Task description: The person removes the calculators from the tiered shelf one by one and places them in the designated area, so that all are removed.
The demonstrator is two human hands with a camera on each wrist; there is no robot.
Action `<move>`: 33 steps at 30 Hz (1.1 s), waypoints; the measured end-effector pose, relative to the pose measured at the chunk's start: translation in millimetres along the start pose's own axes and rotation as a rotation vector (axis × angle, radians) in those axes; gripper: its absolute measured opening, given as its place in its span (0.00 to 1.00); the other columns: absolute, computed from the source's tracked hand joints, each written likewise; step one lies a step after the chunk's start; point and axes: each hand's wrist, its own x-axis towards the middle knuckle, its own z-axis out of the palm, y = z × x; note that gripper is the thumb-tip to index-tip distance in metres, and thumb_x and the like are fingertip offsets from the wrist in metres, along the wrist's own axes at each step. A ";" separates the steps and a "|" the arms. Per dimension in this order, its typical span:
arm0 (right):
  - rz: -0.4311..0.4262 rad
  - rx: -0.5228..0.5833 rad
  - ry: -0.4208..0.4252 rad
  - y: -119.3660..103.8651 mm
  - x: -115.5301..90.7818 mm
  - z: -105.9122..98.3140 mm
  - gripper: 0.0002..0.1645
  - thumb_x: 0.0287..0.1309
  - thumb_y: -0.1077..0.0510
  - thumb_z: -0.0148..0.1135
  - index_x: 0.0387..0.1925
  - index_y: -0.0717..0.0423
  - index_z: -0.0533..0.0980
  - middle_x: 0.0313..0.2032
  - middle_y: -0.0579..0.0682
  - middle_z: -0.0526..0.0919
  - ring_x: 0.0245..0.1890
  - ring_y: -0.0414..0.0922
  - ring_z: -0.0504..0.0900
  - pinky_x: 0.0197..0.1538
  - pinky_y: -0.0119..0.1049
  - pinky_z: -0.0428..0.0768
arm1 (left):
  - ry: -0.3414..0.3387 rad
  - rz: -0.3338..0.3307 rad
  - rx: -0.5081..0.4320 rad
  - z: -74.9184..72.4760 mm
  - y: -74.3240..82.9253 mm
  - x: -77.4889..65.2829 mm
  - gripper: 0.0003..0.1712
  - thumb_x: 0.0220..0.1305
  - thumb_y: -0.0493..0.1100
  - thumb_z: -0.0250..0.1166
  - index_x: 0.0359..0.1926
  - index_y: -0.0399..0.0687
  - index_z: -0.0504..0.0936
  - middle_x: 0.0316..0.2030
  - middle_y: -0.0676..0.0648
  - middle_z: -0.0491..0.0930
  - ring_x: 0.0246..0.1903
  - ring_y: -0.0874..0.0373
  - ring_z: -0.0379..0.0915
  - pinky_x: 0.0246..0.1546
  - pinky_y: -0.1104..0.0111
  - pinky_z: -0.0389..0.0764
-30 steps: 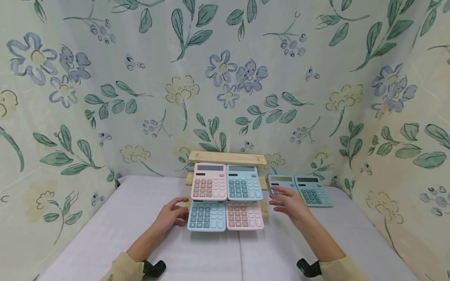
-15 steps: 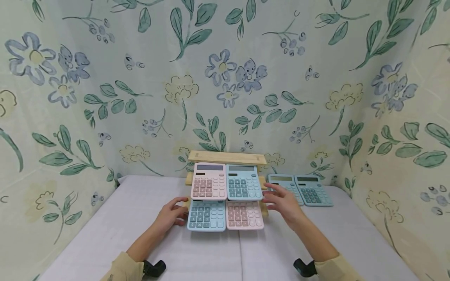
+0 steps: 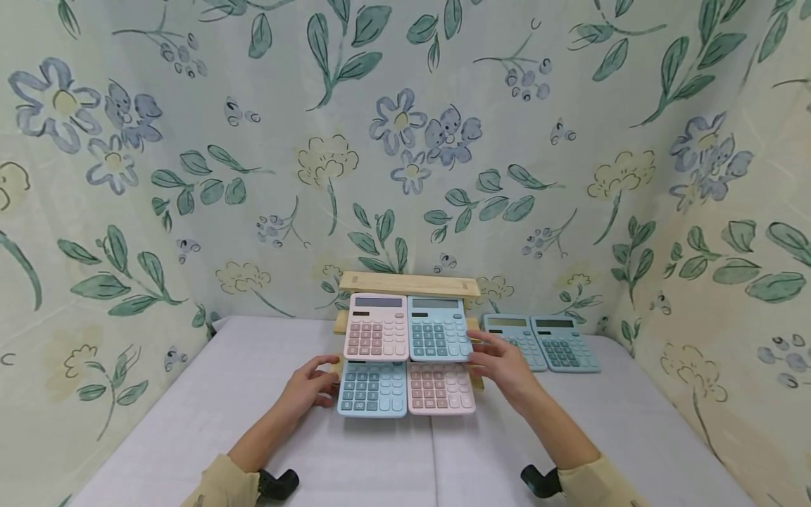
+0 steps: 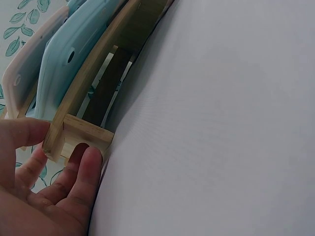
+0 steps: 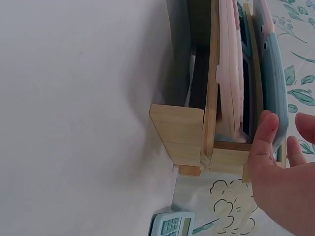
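Observation:
A tiered wooden rack (image 3: 410, 284) holds two rows of tilted calculators. On top sit a pink calculator (image 3: 376, 328) and a blue calculator (image 3: 439, 331); below are a light blue calculator (image 3: 372, 391) and a pink calculator (image 3: 441, 389). My left hand (image 3: 307, 389) grips the rack's left end, with thumb and fingertips around the wooden rail in the left wrist view. At the opposite side, my right hand (image 3: 507, 370) meets the right edge of the upper blue calculator. In the right wrist view a fingertip (image 5: 268, 125) touches that calculator's edge, and another digit stands apart from it.
Two more blue calculators (image 3: 566, 345) lie side by side on the white tabletop (image 3: 266, 345), to the right of the rack. Behind everything hangs a floral cloth (image 3: 405, 211), which also forms the side walls. Dark wrist devices (image 3: 279, 484) sit at both cuffs.
My right hand has moved left, from in front of the spare blue calculators to the edge of the upper blue calculator. My left hand and the rack have stayed put.

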 end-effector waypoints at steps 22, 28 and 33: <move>0.018 0.034 -0.043 1.8 6.7 6.6 0.27 0.65 0.64 0.59 0.65 0.51 0.74 0.62 0.59 0.73 0.55 0.52 0.77 0.57 0.40 0.82 | -0.002 -0.002 0.000 -0.3 -0.2 1.8 0.25 0.67 0.44 0.62 0.65 0.51 0.74 0.39 0.44 0.84 0.35 0.54 0.81 0.34 0.64 0.84; 0.028 0.045 -0.036 2.0 6.7 7.5 0.27 0.65 0.65 0.59 0.64 0.51 0.74 0.57 0.60 0.74 0.52 0.51 0.78 0.55 0.39 0.83 | -0.002 0.002 -0.002 0.0 0.7 1.0 0.25 0.67 0.44 0.61 0.65 0.50 0.74 0.39 0.44 0.84 0.35 0.54 0.81 0.34 0.64 0.84; 0.031 0.055 -0.035 1.3 5.9 8.0 0.27 0.64 0.66 0.59 0.64 0.52 0.74 0.57 0.60 0.73 0.51 0.51 0.78 0.54 0.38 0.83 | -0.003 0.000 -0.001 0.0 0.8 0.6 0.25 0.67 0.44 0.61 0.65 0.51 0.74 0.39 0.44 0.84 0.35 0.54 0.81 0.34 0.64 0.84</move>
